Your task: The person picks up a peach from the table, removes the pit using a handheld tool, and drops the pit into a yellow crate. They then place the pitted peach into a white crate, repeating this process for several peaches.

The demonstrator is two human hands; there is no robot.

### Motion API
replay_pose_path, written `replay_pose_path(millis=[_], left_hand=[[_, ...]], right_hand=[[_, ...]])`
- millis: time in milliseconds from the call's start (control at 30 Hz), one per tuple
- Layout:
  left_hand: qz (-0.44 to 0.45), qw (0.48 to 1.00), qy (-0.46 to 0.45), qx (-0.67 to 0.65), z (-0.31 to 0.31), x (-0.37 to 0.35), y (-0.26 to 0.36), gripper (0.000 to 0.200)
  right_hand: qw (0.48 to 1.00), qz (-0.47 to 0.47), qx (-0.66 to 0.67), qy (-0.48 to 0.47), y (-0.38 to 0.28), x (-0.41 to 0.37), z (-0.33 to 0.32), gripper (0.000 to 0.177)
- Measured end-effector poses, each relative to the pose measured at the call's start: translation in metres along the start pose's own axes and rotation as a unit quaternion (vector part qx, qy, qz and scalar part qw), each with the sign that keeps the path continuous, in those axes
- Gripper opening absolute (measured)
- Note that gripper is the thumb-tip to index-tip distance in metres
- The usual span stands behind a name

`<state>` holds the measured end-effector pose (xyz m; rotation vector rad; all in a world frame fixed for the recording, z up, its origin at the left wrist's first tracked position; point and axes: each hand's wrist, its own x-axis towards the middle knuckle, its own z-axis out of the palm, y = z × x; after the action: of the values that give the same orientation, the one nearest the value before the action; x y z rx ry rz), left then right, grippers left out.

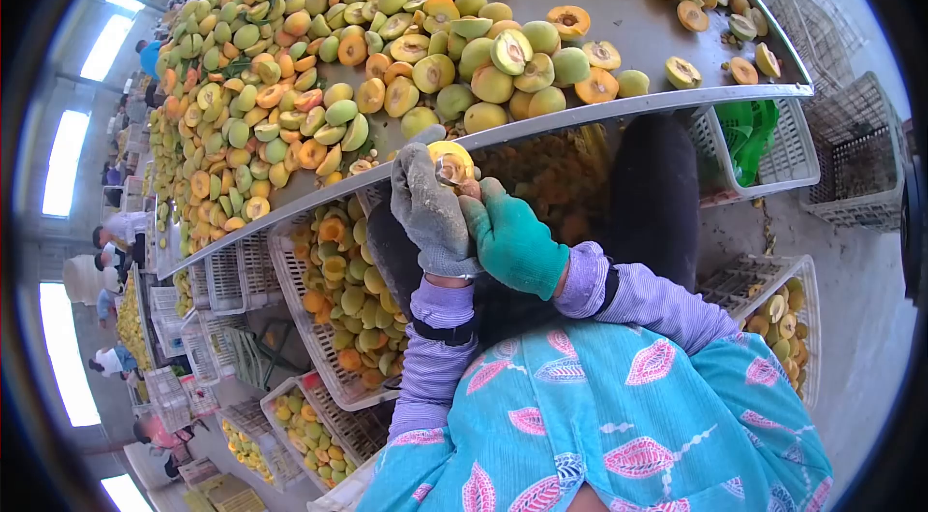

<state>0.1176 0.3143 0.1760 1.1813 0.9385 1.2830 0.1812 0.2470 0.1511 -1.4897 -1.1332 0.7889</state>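
Note:
My left hand (430, 207), in a dusty grey glove, is closed around a halved yellow fruit (450, 164) just beyond the table's metal edge (541, 125). My right hand (515, 236), in a green glove, is closed beside it, its fingertips at the fruit's lower side. Something small and shiny shows at the cut face between the hands; what my right fingers grip cannot be made out. Halved green and orange fruits (493, 82) lie piled on the table in front of both hands.
Under the table edge stands a crate of fruit halves (280, 256). Another fruit crate (810, 319) is at the right, near a crate with green plastic (807, 149) and an openwork crate (860, 212). Several people work far left, among stacked crates.

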Motion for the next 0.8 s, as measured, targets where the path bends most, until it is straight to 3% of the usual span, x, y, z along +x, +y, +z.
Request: replay_pose_path(millis=[133,200,233,300,333,367,400,433,500,533,667,733,767,800], left_hand=[[0.022,0.999,-0.016,0.039,0.002,0.000,0.002,0.029],[-0.051,0.989,-0.134,0.044,-0.005,0.002,0.018,0.030],[0.246,0.873,-0.224,0.355,-0.022,0.022,0.012,0.029],[0.311,0.779,-0.318,0.442,-0.034,0.039,0.016,0.029],[0.312,0.777,-0.318,0.445,-0.032,0.034,0.013,0.029],[0.136,0.911,-0.253,0.297,-0.021,0.025,0.013,0.030],[-0.050,0.976,-0.169,0.126,-0.011,0.020,0.014,0.032],[-0.050,0.976,-0.170,0.125,-0.005,0.018,0.014,0.032],[-0.118,0.989,-0.091,-0.003,0.002,0.012,0.011,0.035],[-0.108,0.990,-0.096,0.000,0.004,0.012,0.008,0.035],[-0.150,0.974,-0.168,0.010,0.000,0.015,0.008,0.044],[-0.142,0.974,-0.178,0.008,-0.002,0.016,0.005,0.045],[-0.136,0.972,-0.194,0.002,-0.002,0.016,0.004,0.046],[-0.183,0.963,-0.197,-0.029,-0.004,0.017,0.004,0.047]], right_hand=[[1.000,0.012,0.003,0.014,-0.002,-0.004,-0.009,0.023],[0.994,0.003,0.102,-0.039,0.005,0.002,-0.018,0.032],[0.994,0.008,0.102,-0.041,0.011,0.002,-0.022,0.032],[0.995,-0.064,0.005,-0.076,0.019,0.004,-0.028,0.038],[0.995,-0.065,0.009,-0.076,0.017,0.002,-0.021,0.038],[0.990,0.006,0.116,-0.082,0.011,-0.001,-0.012,0.039],[0.969,0.075,0.220,-0.086,0.006,-0.001,-0.008,0.041],[0.969,0.075,0.220,-0.084,0.001,-0.001,-0.012,0.041],[0.872,0.201,0.415,-0.163,-0.017,-0.004,-0.025,0.043],[0.854,0.238,0.422,-0.190,-0.017,-0.002,-0.031,0.044],[0.835,0.261,0.445,-0.192,-0.022,-0.006,-0.029,0.045],[0.890,0.239,0.365,-0.134,-0.022,-0.009,-0.019,0.044],[0.888,0.239,0.367,-0.139,-0.021,-0.008,-0.020,0.044],[0.792,0.298,0.497,-0.193,-0.018,-0.007,-0.025,0.043]])
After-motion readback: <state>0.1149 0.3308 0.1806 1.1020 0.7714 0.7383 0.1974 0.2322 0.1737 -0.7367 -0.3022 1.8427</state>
